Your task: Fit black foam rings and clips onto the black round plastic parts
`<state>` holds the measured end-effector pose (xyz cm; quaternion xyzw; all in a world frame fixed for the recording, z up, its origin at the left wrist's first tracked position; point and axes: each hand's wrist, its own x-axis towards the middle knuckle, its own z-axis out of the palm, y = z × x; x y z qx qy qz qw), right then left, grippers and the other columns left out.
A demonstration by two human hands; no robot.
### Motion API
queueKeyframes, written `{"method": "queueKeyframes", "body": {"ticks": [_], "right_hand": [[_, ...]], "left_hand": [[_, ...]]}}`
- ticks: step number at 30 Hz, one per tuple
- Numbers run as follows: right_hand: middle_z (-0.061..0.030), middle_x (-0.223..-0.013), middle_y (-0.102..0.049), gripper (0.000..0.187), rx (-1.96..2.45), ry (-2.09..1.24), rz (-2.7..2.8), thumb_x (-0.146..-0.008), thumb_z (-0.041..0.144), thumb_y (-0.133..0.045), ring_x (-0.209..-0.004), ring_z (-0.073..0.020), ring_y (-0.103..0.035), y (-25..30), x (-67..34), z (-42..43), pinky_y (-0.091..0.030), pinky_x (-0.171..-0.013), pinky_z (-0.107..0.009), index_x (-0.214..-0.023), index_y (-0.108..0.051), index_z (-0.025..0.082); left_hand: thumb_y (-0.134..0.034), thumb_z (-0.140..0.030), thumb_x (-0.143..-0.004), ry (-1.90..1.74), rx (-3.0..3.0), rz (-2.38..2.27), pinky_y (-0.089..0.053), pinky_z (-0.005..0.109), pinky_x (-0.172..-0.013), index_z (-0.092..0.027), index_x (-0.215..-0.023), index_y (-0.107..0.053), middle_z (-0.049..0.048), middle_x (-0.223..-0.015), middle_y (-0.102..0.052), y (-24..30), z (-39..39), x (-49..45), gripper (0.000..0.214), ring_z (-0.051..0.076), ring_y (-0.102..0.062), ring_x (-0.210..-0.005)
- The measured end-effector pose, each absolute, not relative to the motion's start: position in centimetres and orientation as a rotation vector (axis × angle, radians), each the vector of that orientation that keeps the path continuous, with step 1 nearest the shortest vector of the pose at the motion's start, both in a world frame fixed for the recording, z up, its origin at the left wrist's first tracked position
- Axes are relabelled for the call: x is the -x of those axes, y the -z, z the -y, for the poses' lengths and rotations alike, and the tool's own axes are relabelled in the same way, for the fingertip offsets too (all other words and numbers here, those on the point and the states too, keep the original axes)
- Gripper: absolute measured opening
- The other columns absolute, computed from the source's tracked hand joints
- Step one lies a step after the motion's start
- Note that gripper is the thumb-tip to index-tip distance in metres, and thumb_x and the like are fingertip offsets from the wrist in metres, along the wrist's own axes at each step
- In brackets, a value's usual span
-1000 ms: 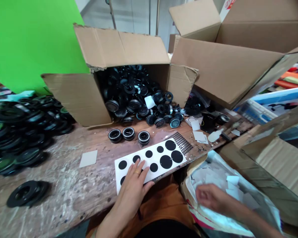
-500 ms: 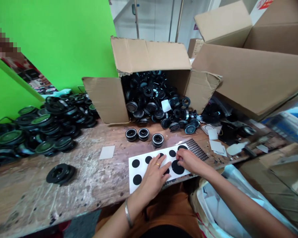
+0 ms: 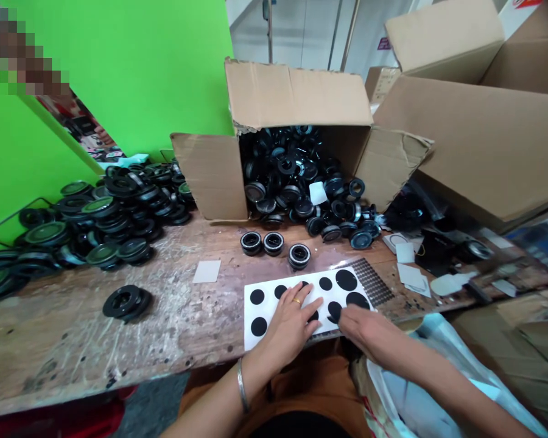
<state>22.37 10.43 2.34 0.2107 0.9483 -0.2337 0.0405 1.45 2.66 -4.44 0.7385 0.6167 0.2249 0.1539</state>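
The left hand (image 3: 290,322) lies spread on the white sheet (image 3: 335,294); the right hand (image 3: 365,328) has bent fingers at one black circle (image 3: 334,309), pinching or not I cannot tell

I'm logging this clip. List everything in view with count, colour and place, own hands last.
white sheet: one, white, table's near edge
discs: several, some covered, black, on the sheet
ring parts: three, black with pale rims, beyond the sheet
dotted sheet: one, dark, right of the discs
pale square: one, off-white, left of the sheet
small stack: one, black rings, left on the table
heap: one, mostly black parts, far left
big boxes: two, brown, behind
green panel: one, green, back left
bag: one, whitish, lower right
table: one, brown, beneath
left hand: one, spread on the sheet
right hand: one, at a disc
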Motion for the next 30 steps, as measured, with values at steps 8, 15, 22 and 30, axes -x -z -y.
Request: {"method": "queueKeyframes", "body": {"ticks": [8, 15, 22, 30], "right_hand": [[0.0026, -0.07, -0.049, 0.019, -1.264, 2.079, -2.424, -0.084, 0.032, -0.063, -0.063, -0.0111, -0.045, -3.3, -23.6, -10.7, -0.035, -0.057, -0.023, -0.076, -0.052, 0.019], [0.0045, -0.064, -0.049, 0.027, -1.268, 2.579, -2.124, -0.075, 0.038, -0.073, -0.05, -0.0063, -0.038, -0.9, -15.9, -10.9, -0.028, -0.047, -0.02, -0.077, -0.057, 0.017], [0.0042, -0.058, -0.048, 0.033, -1.514, 2.584, -2.132, -0.076, 0.047, -0.071, -0.048, -0.0066, -0.037, 0.2, -11.5, -9.6, -0.025, -0.042, -0.019, -0.081, -0.059, 0.017], [0.0056, -0.054, -0.043, 0.032, -1.538, 2.721, -2.092, -0.073, 0.044, -0.073, -0.047, -0.0057, -0.031, 0.5, -9.0, -8.4, -0.019, -0.043, -0.02, -0.071, -0.056, 0.017]], "left_hand": [[-0.079, -0.035, -0.069, -0.826, -1.781, -1.589, -0.026, 0.052, -0.111, -0.025, -0.129, -0.051, 0.0136, -0.146, -0.039, 2.3, -2.0, -1.1, 0.067, 0.033, -0.029, -0.138], [-0.074, -0.041, -0.07, -1.203, -0.875, -1.278, -0.042, 0.023, -0.058, -0.015, -0.081, -0.056, -0.0014, -0.069, -0.056, -0.2, -1.2, 1.2, 0.033, 0.01, -0.051, -0.06], [-0.074, -0.035, -0.073, -1.495, -0.476, -1.243, -0.039, 0.02, -0.062, -0.014, -0.084, -0.057, 0.0012, -0.076, -0.063, 0.2, -0.5, 4.1, 0.029, 0.007, -0.052, -0.061], [-0.073, -0.037, -0.074, -1.459, -0.593, -1.319, -0.044, 0.023, -0.066, -0.015, -0.092, -0.061, 0.0028, -0.079, -0.064, 0.0, 0.2, 5.4, 0.031, 0.011, -0.059, -0.069]]}}
